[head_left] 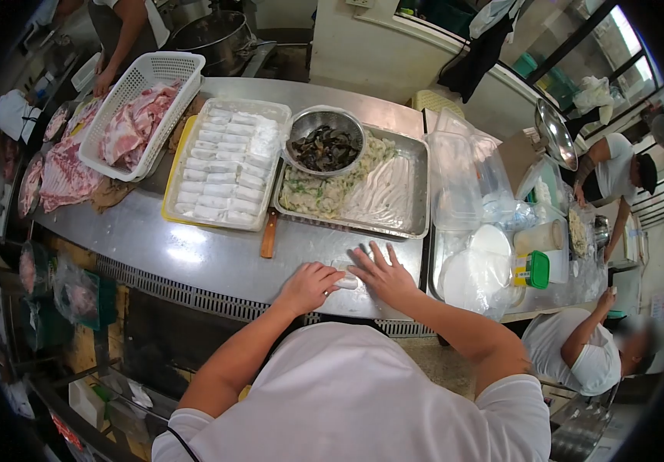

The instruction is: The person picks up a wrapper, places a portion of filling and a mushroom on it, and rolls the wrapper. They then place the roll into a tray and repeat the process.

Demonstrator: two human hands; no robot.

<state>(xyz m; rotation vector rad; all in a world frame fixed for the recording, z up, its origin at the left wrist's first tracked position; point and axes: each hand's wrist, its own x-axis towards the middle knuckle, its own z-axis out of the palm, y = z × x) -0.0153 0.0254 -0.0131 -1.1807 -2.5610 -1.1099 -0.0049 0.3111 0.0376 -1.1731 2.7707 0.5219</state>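
Observation:
A small white wrapped roll [348, 282] lies on the steel table between my two hands. My left hand [309, 287] has its fingers bent together at the roll's left end. My right hand [385, 276] lies with fingers spread on the steel, its thumb side close by the roll's right end. Beyond them is a metal tray [422, 202] with a pale, green-flecked filling [312, 194] on its left side. A steel bowl [362, 123] of dark pieces rests over the tray's back left. A white plastic tray [274, 104] holds rows of similar white rolls [220, 177].
A wooden-handled tool [268, 236] lies in front of the trays. Raw meat [135, 127] fills a white basket [89, 150] at left. Round white sheets in plastic [470, 281], clear containers [455, 181] and a green-lidded tub [536, 269] stand right. Other people work on both sides.

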